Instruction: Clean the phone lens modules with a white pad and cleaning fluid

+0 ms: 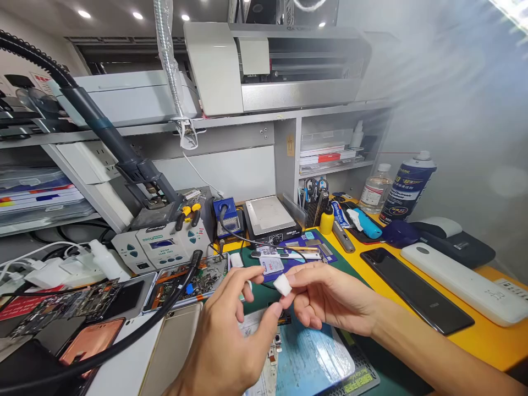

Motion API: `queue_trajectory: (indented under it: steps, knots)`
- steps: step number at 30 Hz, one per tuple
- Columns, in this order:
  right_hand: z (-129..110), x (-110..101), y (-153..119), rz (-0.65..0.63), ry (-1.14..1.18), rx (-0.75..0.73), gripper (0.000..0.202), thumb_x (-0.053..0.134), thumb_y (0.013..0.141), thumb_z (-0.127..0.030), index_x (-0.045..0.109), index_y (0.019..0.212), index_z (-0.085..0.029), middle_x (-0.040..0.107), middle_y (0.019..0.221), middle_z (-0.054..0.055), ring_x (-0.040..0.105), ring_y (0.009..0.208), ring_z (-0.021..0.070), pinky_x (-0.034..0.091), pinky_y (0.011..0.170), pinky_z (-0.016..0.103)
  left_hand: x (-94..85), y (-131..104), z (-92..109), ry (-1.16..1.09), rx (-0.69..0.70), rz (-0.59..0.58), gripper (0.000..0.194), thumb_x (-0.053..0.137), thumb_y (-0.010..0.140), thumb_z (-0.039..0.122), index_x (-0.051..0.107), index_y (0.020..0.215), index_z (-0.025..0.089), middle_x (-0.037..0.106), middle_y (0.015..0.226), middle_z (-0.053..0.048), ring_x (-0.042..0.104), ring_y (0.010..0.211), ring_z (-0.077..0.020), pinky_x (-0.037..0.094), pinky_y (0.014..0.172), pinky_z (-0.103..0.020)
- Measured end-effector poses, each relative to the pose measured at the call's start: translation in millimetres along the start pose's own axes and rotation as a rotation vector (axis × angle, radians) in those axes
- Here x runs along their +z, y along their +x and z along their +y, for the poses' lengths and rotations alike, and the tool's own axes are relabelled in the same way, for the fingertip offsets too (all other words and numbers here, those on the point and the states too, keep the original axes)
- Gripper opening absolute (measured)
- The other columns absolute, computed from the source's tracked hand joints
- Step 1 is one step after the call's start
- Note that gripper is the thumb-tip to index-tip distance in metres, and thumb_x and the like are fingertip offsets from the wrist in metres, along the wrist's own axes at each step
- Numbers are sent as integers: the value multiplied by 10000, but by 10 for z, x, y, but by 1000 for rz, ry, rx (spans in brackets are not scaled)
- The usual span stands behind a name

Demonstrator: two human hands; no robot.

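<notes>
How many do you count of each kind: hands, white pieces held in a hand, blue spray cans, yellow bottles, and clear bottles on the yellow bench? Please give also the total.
Hands: 2 (left hand, right hand)
White piece, in the right hand: 1
Blue spray can: 1
Yellow bottle: 1
Clear bottle: 1
Total: 6

Shelf (247,121): above the rear edge of the table (487,346); carries machine (284,98). Station (160,247): toward left rear. Can (408,190): near right rear corner, bottle (376,191) to its left. Phone (412,287): right of mat (383,360). Pad (282,285): above mat, between left hand (231,330) and right hand (334,294).
</notes>
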State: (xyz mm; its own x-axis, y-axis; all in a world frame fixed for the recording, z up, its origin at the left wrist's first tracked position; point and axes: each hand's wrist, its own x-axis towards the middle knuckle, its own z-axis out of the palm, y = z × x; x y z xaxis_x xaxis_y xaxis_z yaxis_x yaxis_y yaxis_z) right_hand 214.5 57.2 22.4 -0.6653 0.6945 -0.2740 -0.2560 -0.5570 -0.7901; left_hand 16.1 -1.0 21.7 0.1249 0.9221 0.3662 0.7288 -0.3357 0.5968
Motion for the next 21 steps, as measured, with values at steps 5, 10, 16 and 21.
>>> queue_trajectory:
  steps: [5, 10, 16, 21]
  knots:
    - [76, 52, 27, -35, -82, 26, 194, 684, 790, -294, 688, 829, -104, 691, 588, 25, 637, 438, 95, 484, 396, 145, 73, -47, 32, -123, 167, 161, 331, 690, 859, 242, 608, 1179, 253, 679, 1063, -31, 630, 865, -182, 520, 757, -281]
    - [21, 97, -7, 3, -299, -40, 333, 692, 813, -454, 672, 805, -122, 722, 672, 64, 635, 451, 118, 447, 380, 188, 94, -43, 33, -140, 221, 191, 141, 649, 886, 182, 664, 1021, 219, 721, 934, -24, 667, 871, -182, 524, 807, -275]
    - [-501, -278, -436, 554, -744, -403, 327, 638, 934, -479, 647, 1008, -161, 713, 911, 30, 653, 674, 118, 502, 579, 236, -23, -17, -37, -90, 123, 237, 126, 658, 883, 267, 659, 1005, 236, 698, 880, 6, 648, 754, -159, 509, 739, -260]
    - [-371, -499, -626, 759, -1128, -155, 182, 646, 968, -323, 684, 984, -146, 707, 967, 28, 685, 812, 174, 580, 739, 345, -74, 15, -87, -69, 189, 284, 144, 666, 888, 283, 664, 1013, 212, 688, 840, 1, 636, 734, -163, 494, 744, -280]
